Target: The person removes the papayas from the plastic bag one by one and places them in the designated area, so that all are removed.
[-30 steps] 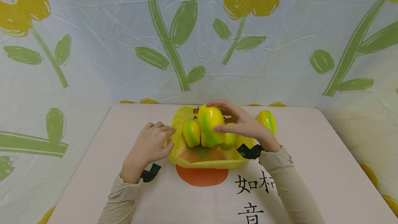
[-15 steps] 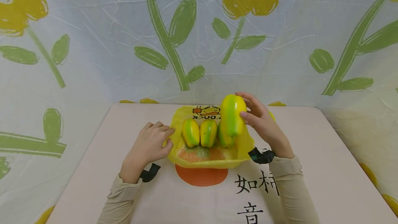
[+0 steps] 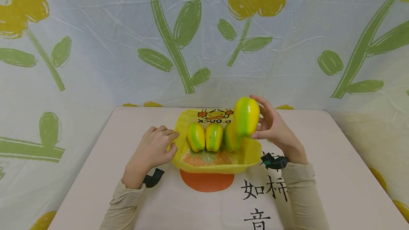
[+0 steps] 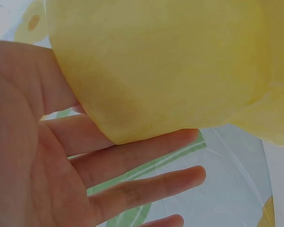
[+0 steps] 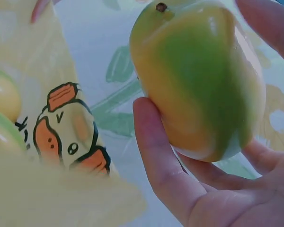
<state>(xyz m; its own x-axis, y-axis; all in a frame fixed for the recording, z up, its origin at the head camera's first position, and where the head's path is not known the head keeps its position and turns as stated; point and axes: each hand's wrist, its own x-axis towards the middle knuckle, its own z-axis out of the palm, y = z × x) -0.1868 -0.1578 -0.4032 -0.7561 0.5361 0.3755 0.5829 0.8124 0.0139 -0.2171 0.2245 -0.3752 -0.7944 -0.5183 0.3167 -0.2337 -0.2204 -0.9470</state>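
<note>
Head view: the right hand (image 3: 278,125) is clamped on a glossy yellow-green fruit (image 3: 247,116), held upright and raised at the right side of a translucent yellow plastic container (image 3: 211,169). Its fingers and thumb grip the fruit from opposite sides; the right wrist view shows a dark stem scar (image 5: 161,7) at one end. Three similar fruits (image 3: 214,137) sit in a row inside the container, the rightmost partly hidden behind the held one. The left hand (image 3: 156,144) rests at the container's left edge; in the left wrist view its fingers (image 4: 151,184) are extended and apart, the plastic covering the ends of thumb and forefinger. A printed duck (image 3: 214,114) marks the container's far side. Beneath lies a pale table (image 3: 319,173) bearing an orange disc (image 3: 207,182) and black characters (image 3: 257,219).
</note>
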